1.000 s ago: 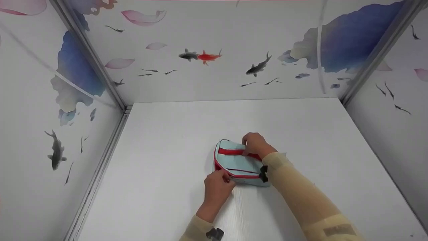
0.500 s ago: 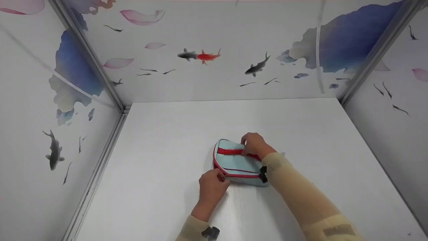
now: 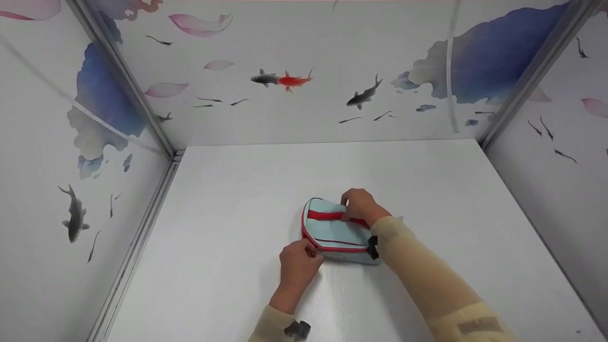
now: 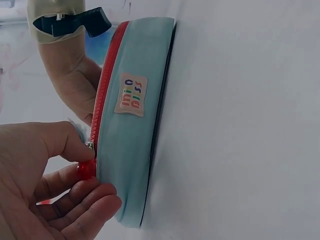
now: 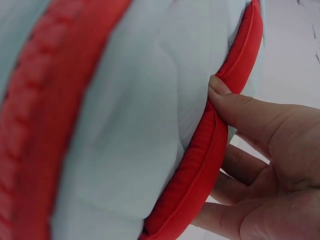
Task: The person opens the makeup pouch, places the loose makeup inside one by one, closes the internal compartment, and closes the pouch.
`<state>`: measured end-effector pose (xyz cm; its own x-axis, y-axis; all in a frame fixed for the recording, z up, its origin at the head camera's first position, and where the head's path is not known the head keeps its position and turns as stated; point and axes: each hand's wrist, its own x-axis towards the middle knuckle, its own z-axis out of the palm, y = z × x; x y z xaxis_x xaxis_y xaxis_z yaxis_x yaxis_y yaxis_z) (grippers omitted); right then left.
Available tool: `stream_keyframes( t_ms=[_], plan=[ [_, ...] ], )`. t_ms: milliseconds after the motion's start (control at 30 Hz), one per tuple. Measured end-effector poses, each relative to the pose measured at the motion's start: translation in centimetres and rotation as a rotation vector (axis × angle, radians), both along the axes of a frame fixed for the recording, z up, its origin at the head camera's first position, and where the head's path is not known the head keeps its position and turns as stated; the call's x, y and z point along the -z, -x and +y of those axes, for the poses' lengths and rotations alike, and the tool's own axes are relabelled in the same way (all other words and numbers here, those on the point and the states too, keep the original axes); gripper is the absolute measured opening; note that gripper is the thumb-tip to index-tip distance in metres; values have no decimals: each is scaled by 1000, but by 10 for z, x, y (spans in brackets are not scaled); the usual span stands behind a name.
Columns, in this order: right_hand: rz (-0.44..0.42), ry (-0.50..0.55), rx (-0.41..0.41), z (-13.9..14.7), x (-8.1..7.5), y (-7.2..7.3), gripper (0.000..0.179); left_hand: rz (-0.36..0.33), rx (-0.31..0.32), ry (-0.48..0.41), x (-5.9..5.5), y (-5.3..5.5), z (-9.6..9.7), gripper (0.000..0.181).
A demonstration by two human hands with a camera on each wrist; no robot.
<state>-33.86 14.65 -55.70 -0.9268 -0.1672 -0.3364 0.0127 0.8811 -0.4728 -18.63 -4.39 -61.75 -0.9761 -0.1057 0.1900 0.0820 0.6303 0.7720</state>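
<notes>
A light blue zippered bag (image 3: 335, 231) with red trim lies on the white table, its top facing up. My left hand (image 3: 299, 266) is at the bag's front left corner. In the left wrist view its thumb and forefinger pinch the zipper pull (image 4: 87, 169), a metal slider with a red tab, on the red zipper (image 4: 106, 75). A small label (image 4: 131, 95) with coloured letters sits on the bag's side. My right hand (image 3: 363, 205) grips the red carry handle (image 5: 192, 175) on top, thumb on one side and fingers behind it. The bag's inside is hidden.
The white table (image 3: 213, 228) is bounded by a back wall (image 3: 285, 118) and side walls printed with fish, petals and blue leaves. Metal frame rails (image 3: 142, 204) run along the left edge. Dark camera mounts (image 3: 298, 330) are strapped to both wrists.
My left hand has slid left along the front of the bag to its corner, with the zipper pull. My right hand stays on the handle, and the bag barely shifts.
</notes>
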Motion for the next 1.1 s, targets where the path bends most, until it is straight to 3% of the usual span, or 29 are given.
stream_keyframes(
  t_ms=[400, 800, 967, 1100],
  plan=[
    [25, -24, -35, 0, 2, 2, 34, 15, -13, 36, -2, 0, -5, 18],
    [-14, -4, -21, 1, 0, 2, 36, -22, -47, 18, -2, 3, -14, 19],
    [-72, -3, -18, 1, -2, 2, 44, -45, -62, 24, -1, 5, -16, 20],
    [-102, -5, -16, 2, -2, 4, 49, -26, -57, 23, 0, 7, -18, 20]
  ],
)
